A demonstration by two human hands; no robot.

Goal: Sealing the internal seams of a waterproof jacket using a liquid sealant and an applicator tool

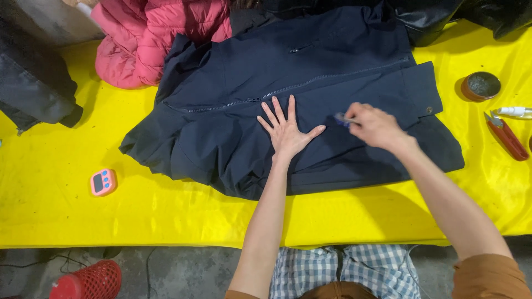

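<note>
A dark navy zip jacket (233, 122) lies spread flat on a table covered in yellow cloth (72, 216). My left hand (285, 130) rests on the jacket, palm down with fingers spread, just below the zipper. My right hand (374, 126) is closed around a small blue-tipped tool (342, 118), whose tip touches the fabric just right of my left thumb. What kind of tool it is stays unclear, since the fist hides most of it.
A pink puffer jacket (149, 39) lies at the back left, with dark garments beside and behind it. A pink digital timer (103, 182) sits front left. A small round tin (480, 86), a white bottle (512, 112) and red-handled snips (507, 137) lie at the right. A red basket (88, 279) stands on the floor.
</note>
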